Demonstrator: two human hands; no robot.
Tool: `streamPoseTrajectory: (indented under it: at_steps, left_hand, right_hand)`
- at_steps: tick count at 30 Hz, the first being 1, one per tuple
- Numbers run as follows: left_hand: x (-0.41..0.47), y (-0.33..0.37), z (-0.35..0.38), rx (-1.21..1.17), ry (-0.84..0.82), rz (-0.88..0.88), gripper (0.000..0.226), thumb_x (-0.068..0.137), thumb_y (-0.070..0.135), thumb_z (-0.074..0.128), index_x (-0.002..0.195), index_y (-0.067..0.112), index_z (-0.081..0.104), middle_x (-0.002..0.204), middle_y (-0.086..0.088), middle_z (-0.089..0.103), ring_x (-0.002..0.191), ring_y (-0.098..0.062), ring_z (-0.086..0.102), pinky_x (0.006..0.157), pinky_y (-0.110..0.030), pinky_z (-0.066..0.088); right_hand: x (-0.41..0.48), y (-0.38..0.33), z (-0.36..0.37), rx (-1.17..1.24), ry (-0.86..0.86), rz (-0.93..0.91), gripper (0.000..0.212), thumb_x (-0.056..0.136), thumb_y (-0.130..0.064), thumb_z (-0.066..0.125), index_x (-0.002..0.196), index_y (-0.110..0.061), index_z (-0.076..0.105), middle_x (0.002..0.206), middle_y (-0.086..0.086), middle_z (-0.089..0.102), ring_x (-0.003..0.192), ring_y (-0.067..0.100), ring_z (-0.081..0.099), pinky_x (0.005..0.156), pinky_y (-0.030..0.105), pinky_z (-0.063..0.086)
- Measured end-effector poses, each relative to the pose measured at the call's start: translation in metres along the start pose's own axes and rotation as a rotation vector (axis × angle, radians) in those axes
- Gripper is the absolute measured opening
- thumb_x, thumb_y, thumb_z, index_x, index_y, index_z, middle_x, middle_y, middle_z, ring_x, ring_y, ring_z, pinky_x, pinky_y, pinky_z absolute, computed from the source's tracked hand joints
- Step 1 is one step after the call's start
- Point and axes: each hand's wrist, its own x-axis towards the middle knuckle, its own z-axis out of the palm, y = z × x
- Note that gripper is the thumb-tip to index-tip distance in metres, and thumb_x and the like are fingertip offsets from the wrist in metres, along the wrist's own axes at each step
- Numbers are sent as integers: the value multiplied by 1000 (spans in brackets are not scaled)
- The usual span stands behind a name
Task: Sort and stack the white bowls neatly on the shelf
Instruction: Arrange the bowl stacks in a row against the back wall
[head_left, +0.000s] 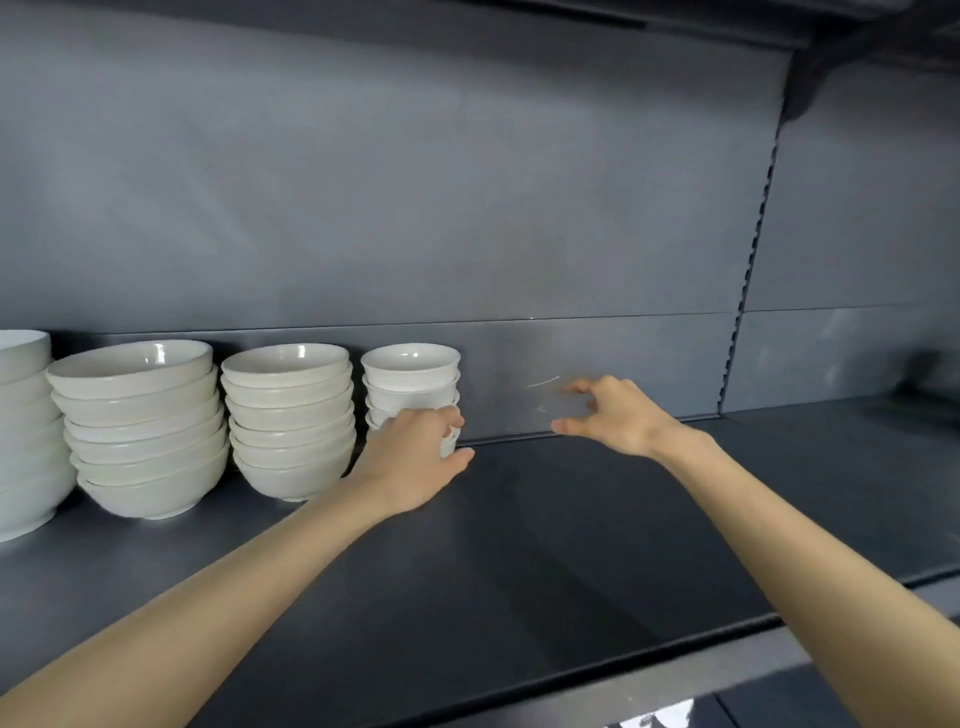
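Two bare forearms reach over the front edge of a dark shelf (571, 545). The left hand (415, 457) curls round the lower bowls of the small stack (410, 374), thumb lying low by the shelf surface. The right hand (610, 415) hovers just beside that stack, fingers and thumb spread, holding nothing. Further left stand the medium stack (291, 415), the wide stack (140, 426) and an edge stack (26, 431) cut off by the frame, all against the grey back panel (467, 182).

The bowls look like glazed ceramic: rigid, smooth enough to slip, likely to chip, and heavy when lifted several at a time. The small stack is probably best cupped low on both sides near its base, since its upper bowls sit loose and could slide if it tilts.
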Motion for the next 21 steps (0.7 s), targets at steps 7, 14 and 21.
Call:
streamPoseTrajectory:
  at_steps: [7,14,21]
  left_hand:
    - [41,95,-26,136,23,258,54,91,43,57,139,21,44,140,-1,51,128,-25,46,102,-38,39]
    - [48,190,-14,195,88,401,64,89,49,56,144,24,34,144,-1,43,132,-23,36,104,-37,30]
    - [33,303,36,226,121,436,73,87,55,56,147,29,25,150,2,32,136,-22,28,109,-38,25]
  right_hand:
    - [-35,41,-91,-220,117,68,68,87,-34,69,145,-16,39,149,8,42,138,27,36,111,36,33]
    - [-92,92,-163,-368,241,97,67,88,-33,67,146,-20,37,152,5,33,136,28,36,107,41,36]
    - [-164,183,-232,-487,264,137,70,87,-42,65,147,-23,34,153,4,28,137,31,32,105,46,39]
